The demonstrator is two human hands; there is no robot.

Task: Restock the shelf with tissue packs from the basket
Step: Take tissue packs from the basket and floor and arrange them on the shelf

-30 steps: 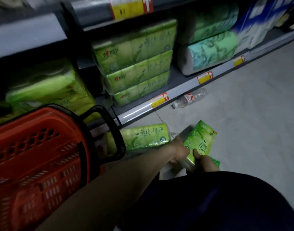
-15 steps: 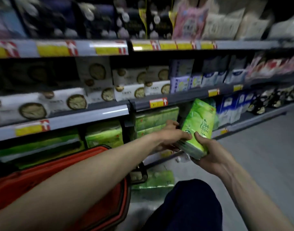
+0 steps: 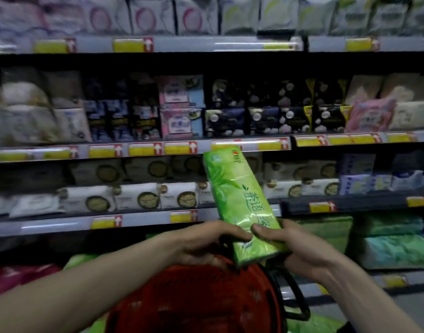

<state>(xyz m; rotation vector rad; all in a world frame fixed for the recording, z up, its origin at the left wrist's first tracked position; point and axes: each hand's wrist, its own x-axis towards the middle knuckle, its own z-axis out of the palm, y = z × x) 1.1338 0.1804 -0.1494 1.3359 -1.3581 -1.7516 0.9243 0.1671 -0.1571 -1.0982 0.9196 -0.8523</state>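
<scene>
The red basket sits low in front of the person. Above its rim the left hand pinches the lower left edge of the green tissue pack. A second ago that pack was down by the floor; now it stands nearly upright before the shelf. The right hand grips its bottom end, thumb across the front. Matching green packs lie lower right, likely its slot.

light: dim aisle, shelf recesses sitting in deep shadow | glare: sheen glinting off the green tissue pack wrapper and shelf rails | focus: motion blur smearing packages, edges bowing under wide-angle distortion
</scene>
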